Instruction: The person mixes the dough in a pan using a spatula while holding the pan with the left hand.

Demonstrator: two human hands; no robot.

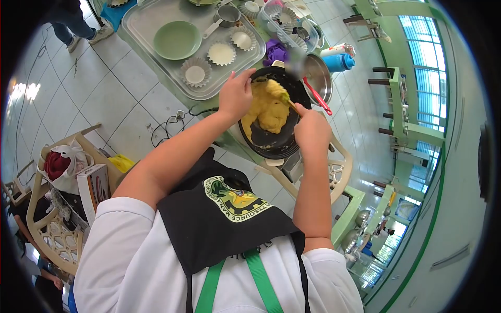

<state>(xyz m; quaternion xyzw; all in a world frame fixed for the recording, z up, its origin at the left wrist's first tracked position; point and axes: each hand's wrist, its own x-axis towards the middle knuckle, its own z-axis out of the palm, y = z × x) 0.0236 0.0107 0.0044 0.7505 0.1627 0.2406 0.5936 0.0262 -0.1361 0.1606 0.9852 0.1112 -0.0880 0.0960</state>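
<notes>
A round black electric pan point(298, 94) with cream-coloured handles stands at the table's edge. Thick yellow dough point(272, 119) is heaped in it and smeared up its left wall. My left hand point(236, 95) grips the pan's left rim, thumb raised. My right hand point(312, 129) is closed around the wooden handle of a spatula point(294, 106). Its greenish head, largely covered by dough, is in the upper part of the heap. Just right of the pan lies a red-handled utensil point(318, 95) across a metal bowl point(324, 70).
A metal tray point(151, 28) holds a green plate point(177, 40), a small saucepan point(227, 16) and fluted moulds point(195, 73). A purple cloth point(276, 52), plastic tub point(308, 39) and blue bottle point(339, 62) stand beyond. A plastic chair point(339, 169) is close right; a cord point(169, 122) hangs left.
</notes>
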